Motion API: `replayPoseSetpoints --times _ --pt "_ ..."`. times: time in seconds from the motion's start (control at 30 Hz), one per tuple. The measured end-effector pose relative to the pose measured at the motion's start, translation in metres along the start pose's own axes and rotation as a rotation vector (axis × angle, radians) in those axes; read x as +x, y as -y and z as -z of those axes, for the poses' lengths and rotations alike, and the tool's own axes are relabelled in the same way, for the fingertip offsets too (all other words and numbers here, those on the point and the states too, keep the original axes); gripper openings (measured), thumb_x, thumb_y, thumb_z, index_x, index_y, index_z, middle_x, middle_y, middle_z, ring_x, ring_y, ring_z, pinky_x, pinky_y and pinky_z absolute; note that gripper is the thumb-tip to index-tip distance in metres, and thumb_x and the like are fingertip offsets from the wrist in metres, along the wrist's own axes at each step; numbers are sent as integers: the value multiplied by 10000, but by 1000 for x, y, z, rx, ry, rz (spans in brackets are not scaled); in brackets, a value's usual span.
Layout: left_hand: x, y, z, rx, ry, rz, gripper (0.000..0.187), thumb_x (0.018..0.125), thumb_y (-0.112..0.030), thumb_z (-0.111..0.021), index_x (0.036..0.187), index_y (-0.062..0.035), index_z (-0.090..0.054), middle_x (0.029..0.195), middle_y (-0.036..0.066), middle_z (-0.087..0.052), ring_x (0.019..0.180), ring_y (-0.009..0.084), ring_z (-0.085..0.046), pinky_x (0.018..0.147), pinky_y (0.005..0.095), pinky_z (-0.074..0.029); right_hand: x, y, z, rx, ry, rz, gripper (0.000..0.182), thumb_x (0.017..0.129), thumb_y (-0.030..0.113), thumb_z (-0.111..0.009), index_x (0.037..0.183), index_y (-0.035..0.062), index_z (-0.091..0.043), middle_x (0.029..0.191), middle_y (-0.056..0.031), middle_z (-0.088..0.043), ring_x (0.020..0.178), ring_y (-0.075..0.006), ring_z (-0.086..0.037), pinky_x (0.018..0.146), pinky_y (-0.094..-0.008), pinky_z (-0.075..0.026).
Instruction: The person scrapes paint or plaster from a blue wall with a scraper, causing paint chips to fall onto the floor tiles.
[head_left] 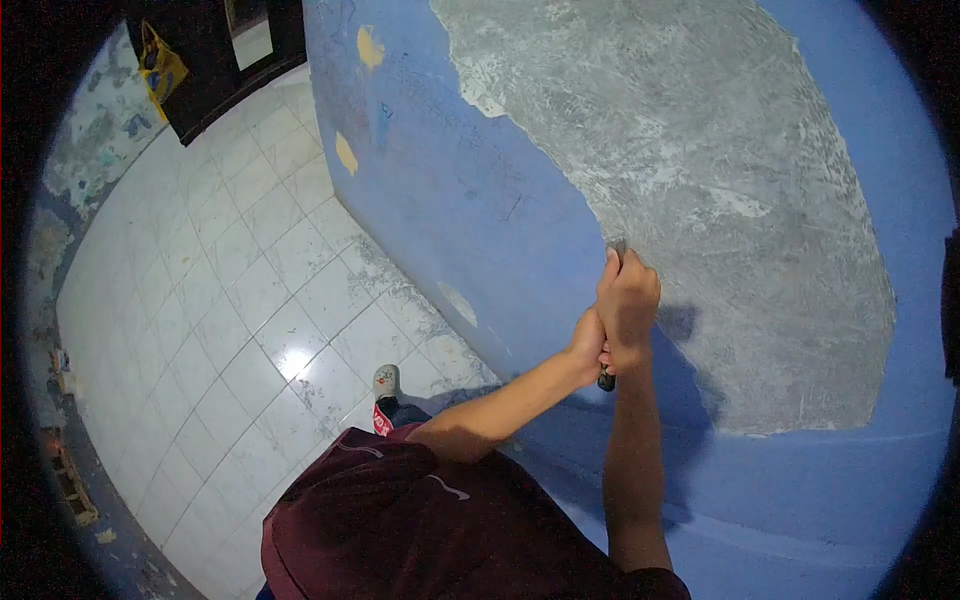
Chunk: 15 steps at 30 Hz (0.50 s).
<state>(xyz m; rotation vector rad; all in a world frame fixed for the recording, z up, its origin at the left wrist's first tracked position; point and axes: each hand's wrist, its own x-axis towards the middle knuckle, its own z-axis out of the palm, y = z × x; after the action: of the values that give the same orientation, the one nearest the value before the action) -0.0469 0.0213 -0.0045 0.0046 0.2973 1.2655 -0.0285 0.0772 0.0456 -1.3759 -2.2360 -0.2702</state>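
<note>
I am looking down past a maroon shirt at two bare arms reaching toward a blue wall. The right hand is closing in a fist around a slim, dark hand tool, its thumb lying along the upper part. The left hand is wrapping around the same tool just below, pressing against the right hand and wrist. Neither hand is standing wide; both are holding the tool.

The tool is slanting up through the two grips: its rounded dark butt is showing below the hands, and a short bit of its far end is poking out above the right fist. That end is sitting at the left edge of a large grey patch, where the blue paint is giving way to rough, pale-streaked plaster. I cannot tell whether the tip is touching the surface. The arms are casting a shadow on the wall to the right.

To the left, white floor tiles are spreading out, with whitish flecks lying along the wall's foot. A pale shoe is resting on them. Farther off, a yellow bag is hanging on a dark panel.
</note>
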Motion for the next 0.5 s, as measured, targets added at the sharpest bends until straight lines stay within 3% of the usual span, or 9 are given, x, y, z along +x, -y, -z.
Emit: replayPoseSetpoints --times 0.1,0.2,0.27,0.3,0.37,0.4,0.5 --pt "4 6 -2 -32 -48 -53 464 1004 -446 -284 770 -129 -528 514 -34 -421 314 93 -298 293 258 -229 2 -1 -2 -61 5 71 251 904 197 -611 740 6 -601 603 -215 -582 570 -406 -589 561 -483 -479" --pt "8 3 0 -204 -13 62 436 1007 -424 -282 874 -118 -563 596 -16 -508 387 109 -406 353 281 -334 10 3 1 -175 -23 157 253 912 204 -607 734 25 -597 580 -193 -574 550 -370 -588 544 -467 -489" --pt "6 1 -4 -127 -23 88 417 1013 -421 -311 1001 -104 -581 731 14 -592 565 134 -548 506 311 -471 14 2 3 -216 41 186 237 907 203 -611 741 35 -602 568 -175 -577 527 -353 -588 524 -454 -493" --pt "2 -4 -13 -136 -23 95 417 1013 -421 -311 1001 -104 -581 731 14 -592 565 134 -548 506 311 -471 17 4 5 -223 49 185 237 907 203 -611 741 35 -602 568 -175 -577 527 -353 -588 524 -454 -493" --pt "-3 -12 -27 -202 -194 -55 399 1015 -409 -352 1082 -91 -584 871 43 -627 730 162 -609 645 337 -520 22 11 5 -217 -14 318 219 908 193 -605 757 33 -606 576 -167 -596 550 -353 -624 531 -439 -511" --pt "-1 -11 -25 -198 -193 -33 399 1015 -409 -352 1082 -91 -584 871 43 -627 730 162 -609 645 337 -520 28 19 -7 -229 -11 300 219 908 193 -605 757 33 -606 576 -167 -596 550 -353 -624 531 -439 -511" --pt "11 -40 -3 -316 -8 -153 373 1015 -389 -373 1090 -90 -583 893 40 -628 767 176 -618 660 346 -523 56 57 -33 -275 120 216 228 925 201 -583 777 30 -611 599 -167 -616 592 -357 -659 555 -429 -531"
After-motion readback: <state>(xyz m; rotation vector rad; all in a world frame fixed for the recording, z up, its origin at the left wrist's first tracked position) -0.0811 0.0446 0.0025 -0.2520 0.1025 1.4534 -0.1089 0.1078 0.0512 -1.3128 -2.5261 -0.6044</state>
